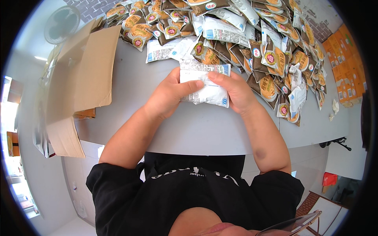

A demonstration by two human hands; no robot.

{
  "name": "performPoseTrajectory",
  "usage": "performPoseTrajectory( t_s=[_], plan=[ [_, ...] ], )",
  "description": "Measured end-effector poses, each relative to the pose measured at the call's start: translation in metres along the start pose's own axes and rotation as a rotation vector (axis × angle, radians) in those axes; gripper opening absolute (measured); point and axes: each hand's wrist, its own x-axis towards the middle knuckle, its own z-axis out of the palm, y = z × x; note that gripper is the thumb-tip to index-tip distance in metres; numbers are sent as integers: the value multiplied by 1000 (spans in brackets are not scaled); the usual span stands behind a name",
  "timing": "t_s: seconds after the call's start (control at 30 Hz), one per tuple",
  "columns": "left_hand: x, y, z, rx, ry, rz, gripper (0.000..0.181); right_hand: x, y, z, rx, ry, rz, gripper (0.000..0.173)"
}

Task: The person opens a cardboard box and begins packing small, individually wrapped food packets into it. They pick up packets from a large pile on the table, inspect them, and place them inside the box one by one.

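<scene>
Between my two hands I hold a sealed pouch, its white printed back turned up. My left hand grips its left side, thumb lying across the print. On the opposite side my right hand pinches it, thumb also on top. The fingers beneath the pouch are hidden. Just beyond my hands lies a large heap of similar pouches, brown and orange on the front. Some of them, such as a white-backed pouch, lie face down at the heap's near edge.
An open cardboard box stands on the grey table at the left. Orange printed cartons are stacked at the far right. Crumpled white tissue lies near the right end. A round mesh-like object is at the upper left.
</scene>
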Motion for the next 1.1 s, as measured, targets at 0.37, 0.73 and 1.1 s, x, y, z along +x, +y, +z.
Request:
performPoseTrajectory(
  t_s=[0.37,0.73,1.1],
  plan=[
    [-2,4,1,44,28,-8,37,-1,6,0,-100,-4,-114,30],
    [2,3,-3,233,162,-15,34,1,4,-1,-120,105,-63,34],
    [3,4,-8,-83,61,12,42,-1,1,6,36,84,-103,35]
  ],
)
